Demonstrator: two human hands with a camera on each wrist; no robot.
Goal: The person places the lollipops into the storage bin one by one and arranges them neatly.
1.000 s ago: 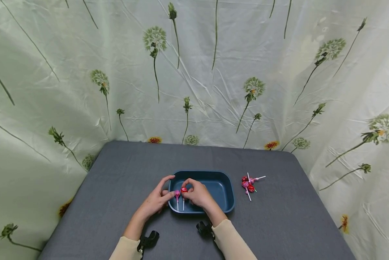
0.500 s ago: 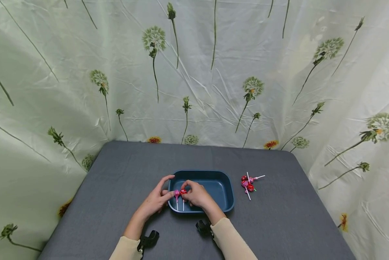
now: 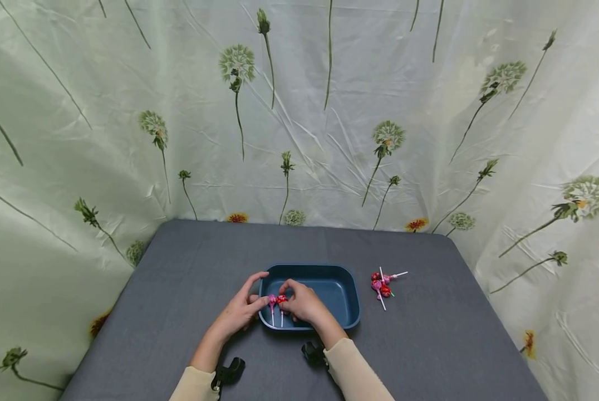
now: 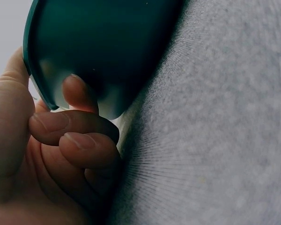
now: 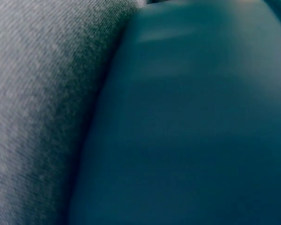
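A dark blue rectangular tray [image 3: 335, 292] rests on the grey table. My left hand [image 3: 234, 311] grips its left end: the thumb reaches over the rim and several fingers [image 4: 86, 140] curl against the outer wall in the left wrist view. Inside, at the left end, a pink-wrapped lollipop [image 3: 272, 301] lies by the left thumb, its white stick toward me. Beside it my right hand [image 3: 304, 303] pinches a red-wrapped lollipop [image 3: 281, 299] by its head, stick also toward me. In the right wrist view the tray's outer wall [image 5: 187, 131] hides the right fingers.
Several red and pink lollipops [image 3: 381, 285] lie in a loose pile on the table, right of the tray. A pale curtain [image 3: 309, 111] printed with dandelions hangs behind and on both sides of the grey table [image 3: 430, 334]. Black cameras are strapped to both wrists.
The red lollipop in my right hand has shifted slightly left and toward me, closer to the pink one. My left hand has kept its grip on the tray.
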